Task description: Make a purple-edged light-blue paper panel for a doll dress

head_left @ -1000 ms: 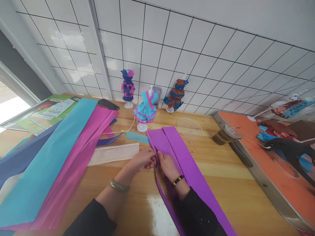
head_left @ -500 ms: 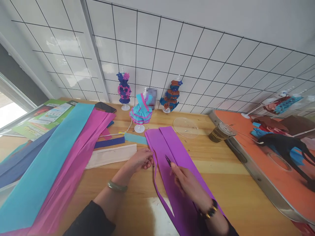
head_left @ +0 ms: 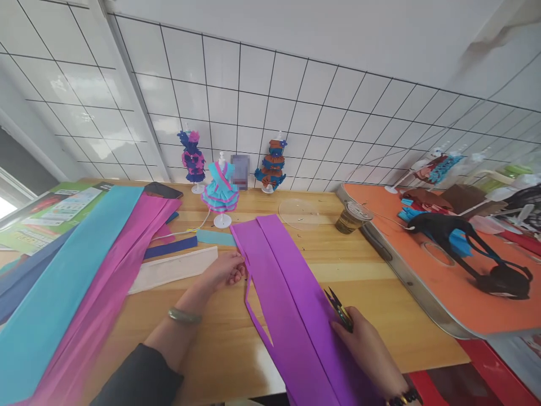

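A long folded purple fabric [head_left: 287, 282] lies on the wooden table in front of me. Along its left edge a narrow purple strip [head_left: 256, 321] is partly cut away and curves outward. At that edge, near the strip's upper end, the fingers of my left hand [head_left: 226, 270] are pinched closed on it. My right hand [head_left: 369, 338] is at the fabric's right side, closed around small black thread snips [head_left: 340, 310]. The blades of the snips stand apart and point up and left.
Turquoise fabric [head_left: 80, 282] and pink fabric [head_left: 110, 270] lie at left, with a white strip [head_left: 173, 269] nearer the middle. Dressed mini mannequins, among them a turquoise one [head_left: 221, 189], stand at the back. A lidded cup [head_left: 353, 217] stands beside an orange-topped table [head_left: 456, 270].
My right hand has moved right with the snips, from over the purple fabric to its right edge. The left hand keeps its pinch at the left edge. The camera view has turned rightward.
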A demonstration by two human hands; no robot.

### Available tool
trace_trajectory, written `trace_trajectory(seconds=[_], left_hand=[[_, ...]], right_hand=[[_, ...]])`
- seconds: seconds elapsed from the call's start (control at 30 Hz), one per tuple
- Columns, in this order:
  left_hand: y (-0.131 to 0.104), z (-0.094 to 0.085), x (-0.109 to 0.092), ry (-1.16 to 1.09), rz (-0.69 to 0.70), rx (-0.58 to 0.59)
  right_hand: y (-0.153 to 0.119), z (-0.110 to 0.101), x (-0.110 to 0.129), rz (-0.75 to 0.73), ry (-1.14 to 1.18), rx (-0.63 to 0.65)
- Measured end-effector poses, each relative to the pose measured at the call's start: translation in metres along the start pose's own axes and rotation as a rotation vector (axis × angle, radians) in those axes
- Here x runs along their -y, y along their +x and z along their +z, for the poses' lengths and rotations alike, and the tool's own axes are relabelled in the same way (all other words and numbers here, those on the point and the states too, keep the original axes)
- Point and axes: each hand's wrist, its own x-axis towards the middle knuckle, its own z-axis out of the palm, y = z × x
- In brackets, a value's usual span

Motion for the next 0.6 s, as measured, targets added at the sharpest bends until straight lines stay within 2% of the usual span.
trace_trajectory(seconds=[0.17,0.43,0.5,0.6], left_hand=[[-0.005,0.011,0.004,0.036,-0.003,-0.026],[-0.031,0.063,0.029,0.069,-0.042,0.038],[-0.035,0.067,0.032,0.065,-0.053,0.047],[-0.034,0.058,0.030,0.040,-0.052,0.012]], right_hand=[[0.008,-0.009,-0.004,-0.039,-0.009,-0.005],[0.027,-0.036,-0.060,-0.006,-0.065,-0.012],[0.028,-0.036,-0.068,0.004,-0.063,-0.006],[0.026,-0.034,-0.072,0.013,-0.045,-0.010]])
